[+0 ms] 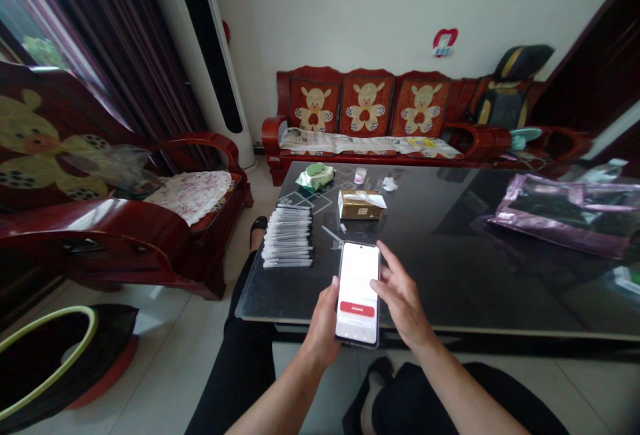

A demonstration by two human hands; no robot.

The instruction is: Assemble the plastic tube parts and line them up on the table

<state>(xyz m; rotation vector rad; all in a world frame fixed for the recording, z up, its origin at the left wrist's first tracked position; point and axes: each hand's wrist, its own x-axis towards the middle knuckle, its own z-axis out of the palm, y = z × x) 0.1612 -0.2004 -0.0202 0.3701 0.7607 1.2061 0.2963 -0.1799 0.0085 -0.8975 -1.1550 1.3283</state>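
Observation:
Upright before me, above the table's near edge, is a smartphone [358,288] with a lit white screen and a red button low on it. My left hand [323,328] grips its left side, thumb along the edge. On the other side, my right hand [404,298] has its thumb over the screen and its index finger by the upper right edge; its other fingers are partly hidden. A row of several pale pens [287,236] with dark ends lies left of the phone. Just beyond the phone are a loose pen part [332,234] and a small white piece [343,228].
The dark table [450,275] carries a gold tissue box [361,206], a green wipes pack [315,176], a small jar [361,176], crumpled tissue [389,184] and a pink-edged clear bag [565,215]. A wooden armchair [200,242] stands left, near a bin [95,355].

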